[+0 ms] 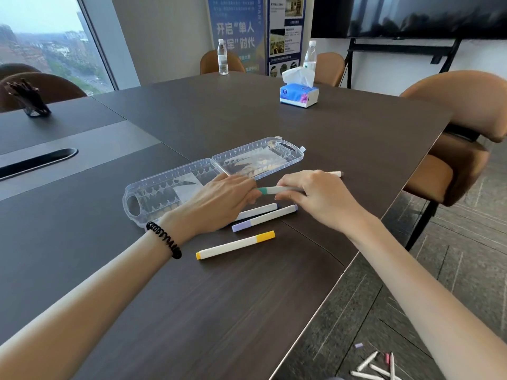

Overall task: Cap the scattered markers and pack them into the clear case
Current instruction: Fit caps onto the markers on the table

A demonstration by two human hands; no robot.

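One open clear case [148, 196] at left, long side just behind both hands. Left hand [227, 200], nearer case, pinches cap end of teal marker [274, 190]; axis left-right, roughly along case. Right hand [311, 196] grips white barrel.

You have soft, even daylight from the window [46, 48] at ten o'clock; shadows on the bench [208, 303] are faint and diffuse. The wide lens bows the edges, and your right hand [318, 196] looks slightly motion-blurred
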